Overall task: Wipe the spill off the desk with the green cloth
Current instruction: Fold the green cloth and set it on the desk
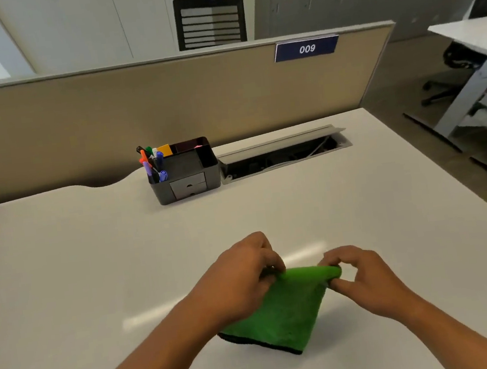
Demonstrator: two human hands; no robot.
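Note:
A green cloth [284, 310] with a dark edge hangs above the near middle of the white desk [76, 248], its lower edge close to or resting on the surface. My left hand [244, 278] pinches the cloth's upper left corner. My right hand [365, 276] pinches the upper right corner between thumb and fingers. Between the two hands the top edge is stretched and folded over. I see no clear spill on the desk, only pale glare streaks near the hands.
A black desk organiser [181, 170] with several coloured pens stands at the back centre. Beside it on the right is an open cable tray [284, 152] set into the desk. A beige partition [107, 115] closes the far edge. The desk's right edge drops to the floor.

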